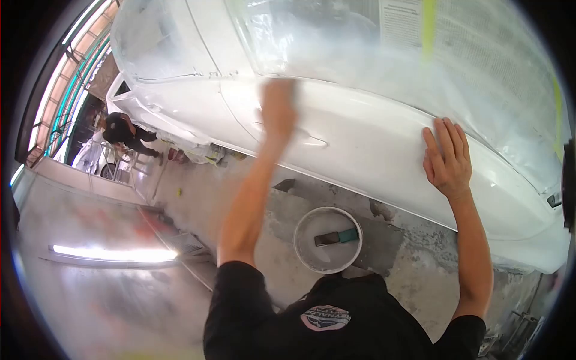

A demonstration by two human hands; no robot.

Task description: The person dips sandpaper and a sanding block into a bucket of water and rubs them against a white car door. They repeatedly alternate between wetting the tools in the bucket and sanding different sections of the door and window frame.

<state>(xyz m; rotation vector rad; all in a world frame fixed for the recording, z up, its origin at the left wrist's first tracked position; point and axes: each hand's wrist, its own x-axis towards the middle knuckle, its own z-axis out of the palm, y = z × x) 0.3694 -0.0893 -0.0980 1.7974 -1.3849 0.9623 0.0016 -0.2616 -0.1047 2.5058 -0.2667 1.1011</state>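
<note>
My left hand [279,112] is at the upper edge of the white car door panel [360,150], left of the door handle [309,141]. Motion smears it, so its fingers and anything under them cannot be made out. Further right, my right hand [449,157] lies on the same panel, just below the window line, with its fingers stretched out and nothing held. Cloudy plastic film [336,45] covers the windows above, with a strip of yellow-green tape [428,27] on it.
On the concrete floor below the car stands a round bucket [298,247] with a dark and green block [336,237] inside. A person in dark clothes [123,129] is at the far left. A bright tube light [114,253] shows at the lower left.
</note>
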